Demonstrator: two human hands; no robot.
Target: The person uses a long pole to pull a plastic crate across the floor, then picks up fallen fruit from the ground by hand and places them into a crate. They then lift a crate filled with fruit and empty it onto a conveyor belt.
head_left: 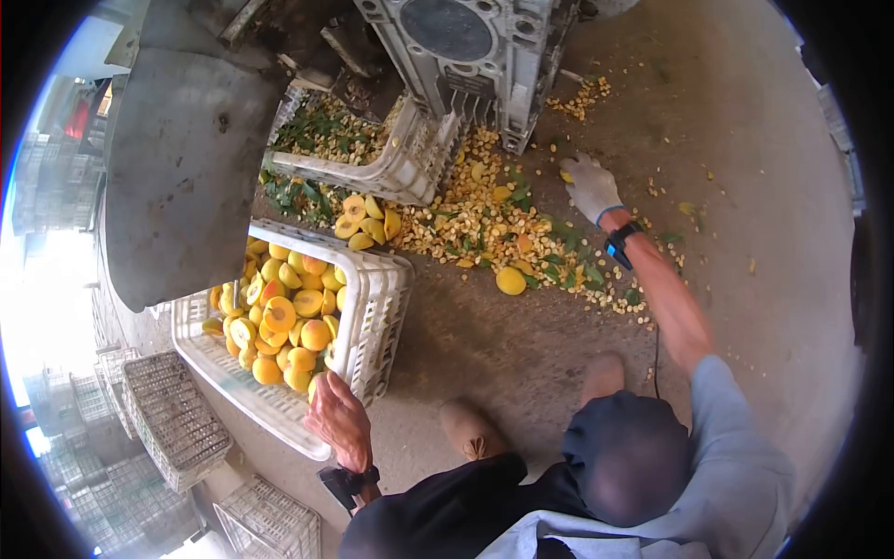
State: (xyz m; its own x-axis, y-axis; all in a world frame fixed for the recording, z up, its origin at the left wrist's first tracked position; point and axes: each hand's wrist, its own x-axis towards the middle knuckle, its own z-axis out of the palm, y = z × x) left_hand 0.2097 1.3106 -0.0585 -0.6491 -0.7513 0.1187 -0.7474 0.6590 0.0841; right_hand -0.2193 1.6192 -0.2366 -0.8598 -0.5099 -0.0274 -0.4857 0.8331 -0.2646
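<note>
Right hand [591, 191] pinching a fruit [566, 175]; left hand [339, 421] at the crate [380, 298], finger closure unclear to me; leaning could tip it.

A: Where is the light?
B: At far left, a white glare washing out the stacked crates [74, 475]. The floor [773, 261] is softly lit.
A: Is it clear?
B: The fruit [279, 315] looks sharp; fisheye distortion bends the edges into black corners, fringed blue at left.
</note>
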